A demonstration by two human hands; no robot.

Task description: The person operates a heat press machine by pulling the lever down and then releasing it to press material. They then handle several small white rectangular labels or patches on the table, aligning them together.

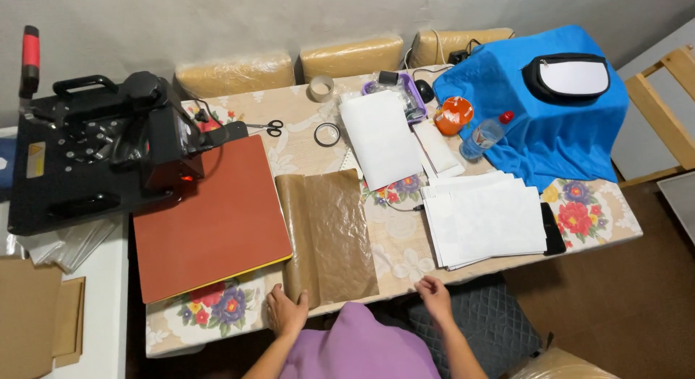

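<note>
Brown sheet lies flat on the table, near edge, just right of the red mat and touching its side. Left hand rests palm down at the sheet's near left corner, fingers together, fingertips on the paper. Right hand lies flat on the table edge, apart from the sheet, fingers slightly spread, holding nothing. White paper stack sits beyond the right hand. Heat press stands at far left, behind the mat. Blue cloth covers the far right corner.
</note>
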